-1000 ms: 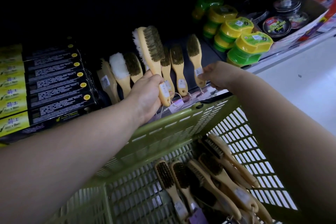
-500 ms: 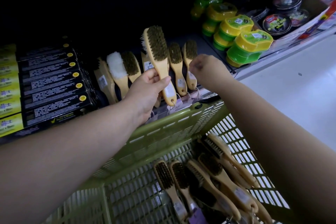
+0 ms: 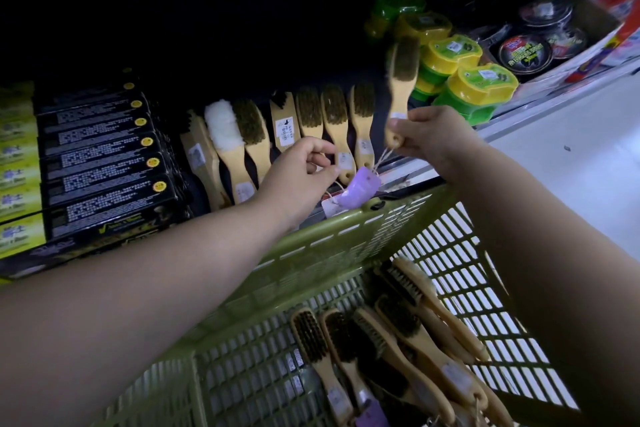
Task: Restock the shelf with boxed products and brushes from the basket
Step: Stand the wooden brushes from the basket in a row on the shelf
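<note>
Several wooden brushes [image 3: 334,114] lie in a row on the dark shelf, bristles up. My left hand [image 3: 304,166] reaches into the row, its thumb and forefinger loosely pinched on the handle end of one shelf brush [image 3: 309,107]. To the right, my right hand [image 3: 429,139] holds a wooden brush [image 3: 401,80] upright by the handle end, above the shelf edge. A purple tag [image 3: 360,187] dangles from it on a string. Below sits the green basket [image 3: 346,236] with several more brushes [image 3: 398,340] in its right half.
Black boxed products [image 3: 104,163] are stacked at the shelf's left, with yellow-green boxes [image 3: 17,166] beyond them. Yellow-and-green tubs [image 3: 478,87] and round polish tins [image 3: 524,52] fill the shelf's right. Pale floor [image 3: 571,166] shows at the right.
My left hand has laid its raised brush down into the row. My right hand has lifted a brush up from the right end of the row, its purple tag dangling.
</note>
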The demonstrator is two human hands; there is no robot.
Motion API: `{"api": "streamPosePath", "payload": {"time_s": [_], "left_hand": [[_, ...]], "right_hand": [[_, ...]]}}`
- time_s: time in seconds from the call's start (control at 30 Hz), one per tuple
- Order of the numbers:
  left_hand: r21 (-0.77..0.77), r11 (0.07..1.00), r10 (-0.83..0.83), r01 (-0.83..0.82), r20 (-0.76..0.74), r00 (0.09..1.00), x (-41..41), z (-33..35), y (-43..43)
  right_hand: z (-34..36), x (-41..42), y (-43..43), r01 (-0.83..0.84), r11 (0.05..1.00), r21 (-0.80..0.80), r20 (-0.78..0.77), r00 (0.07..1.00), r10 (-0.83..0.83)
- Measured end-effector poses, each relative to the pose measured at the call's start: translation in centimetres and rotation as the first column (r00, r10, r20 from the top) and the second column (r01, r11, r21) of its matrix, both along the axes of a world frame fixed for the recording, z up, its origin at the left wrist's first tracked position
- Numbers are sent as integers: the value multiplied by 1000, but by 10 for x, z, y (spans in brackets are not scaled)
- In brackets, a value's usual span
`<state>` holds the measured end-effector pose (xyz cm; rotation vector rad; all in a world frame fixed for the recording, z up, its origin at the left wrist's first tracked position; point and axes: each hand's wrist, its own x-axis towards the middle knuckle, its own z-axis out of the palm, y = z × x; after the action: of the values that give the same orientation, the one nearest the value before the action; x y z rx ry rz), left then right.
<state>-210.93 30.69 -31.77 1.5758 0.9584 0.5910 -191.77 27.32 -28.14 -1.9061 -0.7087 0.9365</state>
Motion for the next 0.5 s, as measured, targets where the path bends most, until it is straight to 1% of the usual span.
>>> {"api": "streamPosePath", "payload": {"time_s": [0.07, 0.17, 0.2, 0.23, 0.27, 0.3, 0.33, 0.5], "left_hand": [[83, 995, -38, 45, -79, 996, 1, -2, -1], [146, 985, -68, 86, -123, 990, 2, -4, -2], [152, 984, -73, 92, -128, 989, 2, -5, -1], [151, 984, -76, 96, -127, 989, 2, -6, -1], [148, 984, -78, 96, -123, 989, 2, -6, 0], [146, 985, -78, 95, -119, 990, 2, -6, 0], [145, 985, -79, 96, -117, 990, 1, -6, 0], [122, 986, -100, 115, -123, 987, 1, -4, -1]], "right_hand": [[-6, 10, 5, 60, 997, -43, 51, 997, -57], [-14, 17, 14, 52, 991, -122, 73, 996, -43], [-17, 18, 17, 10, 981, -195, 138, 990, 18], [-20, 19, 19, -47, 951, -305, 240, 963, 125], [-23, 20, 21, -95, 909, -405, 328, 913, 242], [-25, 20, 22, -121, 879, -461, 386, 865, 322], [-27, 21, 24, -138, 860, -491, 409, 835, 367], [-33, 22, 29, -165, 823, -543, 489, 735, 470]]}}
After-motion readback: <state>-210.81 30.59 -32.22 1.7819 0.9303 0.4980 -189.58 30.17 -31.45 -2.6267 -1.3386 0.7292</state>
